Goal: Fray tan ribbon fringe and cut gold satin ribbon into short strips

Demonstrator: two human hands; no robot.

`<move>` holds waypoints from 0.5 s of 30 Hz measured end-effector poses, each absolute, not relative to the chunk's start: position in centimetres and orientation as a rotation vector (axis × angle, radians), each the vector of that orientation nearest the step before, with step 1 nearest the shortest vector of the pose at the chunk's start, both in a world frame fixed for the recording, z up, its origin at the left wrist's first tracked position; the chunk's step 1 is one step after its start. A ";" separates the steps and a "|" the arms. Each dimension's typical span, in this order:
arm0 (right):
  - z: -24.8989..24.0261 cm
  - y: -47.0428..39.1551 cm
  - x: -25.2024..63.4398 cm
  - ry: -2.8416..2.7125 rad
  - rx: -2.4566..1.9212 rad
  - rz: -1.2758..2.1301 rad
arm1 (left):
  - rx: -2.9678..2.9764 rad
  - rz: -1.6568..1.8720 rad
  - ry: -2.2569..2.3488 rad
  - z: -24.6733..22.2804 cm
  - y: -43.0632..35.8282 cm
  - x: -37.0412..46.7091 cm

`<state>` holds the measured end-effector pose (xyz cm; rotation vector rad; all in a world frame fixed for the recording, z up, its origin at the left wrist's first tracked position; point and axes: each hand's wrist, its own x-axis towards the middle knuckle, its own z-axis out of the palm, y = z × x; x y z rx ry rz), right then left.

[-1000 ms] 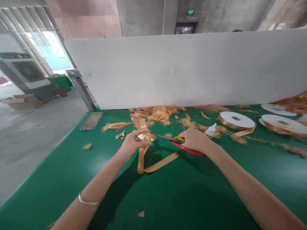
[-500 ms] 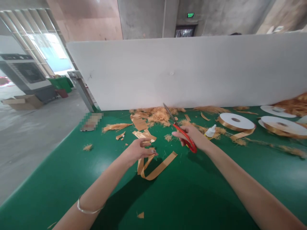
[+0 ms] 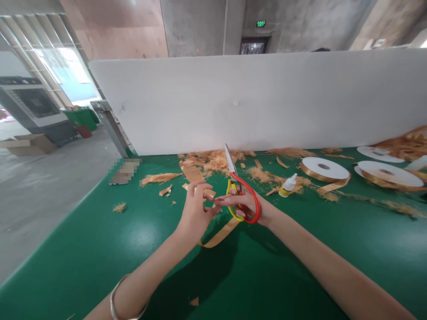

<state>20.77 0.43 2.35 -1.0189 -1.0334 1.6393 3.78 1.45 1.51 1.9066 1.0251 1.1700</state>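
Note:
My right hand [image 3: 248, 202] holds a pair of scissors [image 3: 230, 162] with red and yellow handles, blades pointing away toward the white board. Its outstretched fingertips meet those of my left hand [image 3: 196, 211], which is pinched. A gold ribbon [image 3: 220, 234] curves over the green table below both hands and runs up behind the left one, seemingly into its fingers; the gripped end is hidden. Behind the left hand lie cut ribbon pieces [image 3: 191, 171]. Right of the scissors stands a small white-capped glue bottle [image 3: 287, 186] with a yellow label.
A heap of tan fibres [image 3: 220, 162] lies against the white board [image 3: 233, 102] at the table's back. To the right are ribbon spools [image 3: 325, 168] and more fibre [image 3: 410, 142]. A blurred-out flat object [image 3: 125, 172] rests near the left edge of the green table [image 3: 100, 258].
My left hand has risen slightly and turned, its fingers now pinched. My right hand has moved left with the scissors until the fingertips meet. The scissors have turned, showing the yellow handle.

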 end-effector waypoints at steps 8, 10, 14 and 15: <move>3.7 0.5 22.3 -1.046 -0.858 1.546 | 1.738 0.942 1.083 1.9 1.2 3.9; 4.2 0.5 22.8 -1.076 -0.846 1.460 | 1.699 0.893 1.051 2.0 1.1 3.9; 5.4 0.5 24.1 -1.063 -0.840 1.303 | 1.609 0.840 0.958 2.0 1.1 3.8; 5.7 0.5 24.4 -1.055 -0.836 1.263 | 1.582 0.823 0.931 1.9 1.2 3.7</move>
